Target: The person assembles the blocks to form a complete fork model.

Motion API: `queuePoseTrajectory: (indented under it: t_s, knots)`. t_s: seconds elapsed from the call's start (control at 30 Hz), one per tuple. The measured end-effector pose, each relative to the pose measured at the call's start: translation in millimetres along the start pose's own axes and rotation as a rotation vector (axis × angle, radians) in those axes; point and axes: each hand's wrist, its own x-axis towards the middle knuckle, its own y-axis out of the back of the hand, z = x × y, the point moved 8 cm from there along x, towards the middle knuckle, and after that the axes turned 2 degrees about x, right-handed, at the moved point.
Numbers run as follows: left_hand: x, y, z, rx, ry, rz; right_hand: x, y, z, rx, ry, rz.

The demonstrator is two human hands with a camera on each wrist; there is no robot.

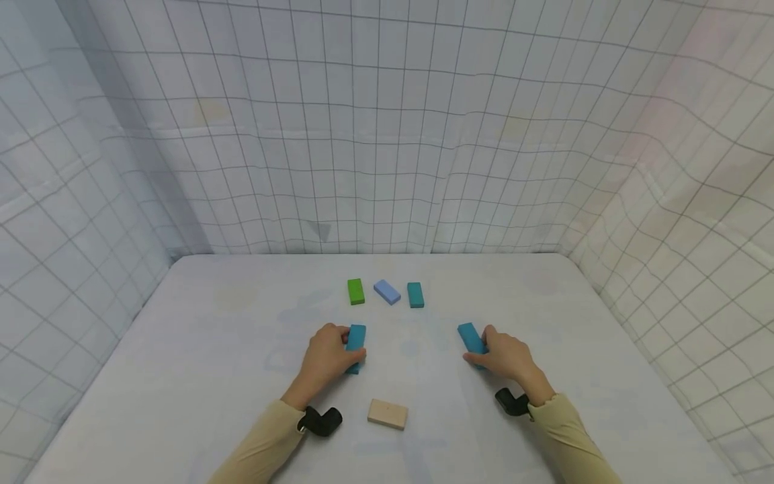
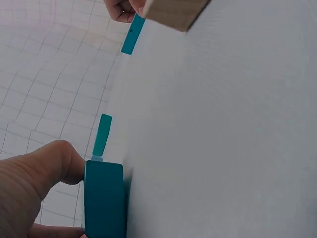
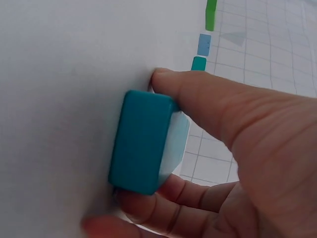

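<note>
My left hand pinches a blue rectangular block between thumb and fingers, left of the table's middle. In the left wrist view, that block's end face is toward the camera. On the other side, my right hand grips a second blue block, tilted slightly on the tabletop. The right wrist view has the thumb on one side of this block and fingers curled at the other. A plain wooden block lies between the forearms, apart from both hands.
Beyond the hands lie a green block, a light blue block set askew, and a teal block. The white table is bordered by a grid-patterned white curtain. Black devices are strapped to both wrists.
</note>
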Motion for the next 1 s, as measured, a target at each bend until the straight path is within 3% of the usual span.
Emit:
queuePoseTrajectory:
  t_s: [0.33, 0.57, 1.0]
  knots:
    - [2.1, -5.7, 22.8, 0.023, 0.004, 0.01, 3.8, -0.6, -10.2, -0.013, 0.03, 0.034]
    - [2.1, -14.4, 38.6, -0.006, -0.005, -0.038, 4.2, 3.1, -25.8, -0.002, 0.067, 0.077]
    - [0.6, -38.3, 48.5, 0.031, -0.01, -0.094, 5.4, 3.5, -53.5, 0.025, 0.188, 0.111]
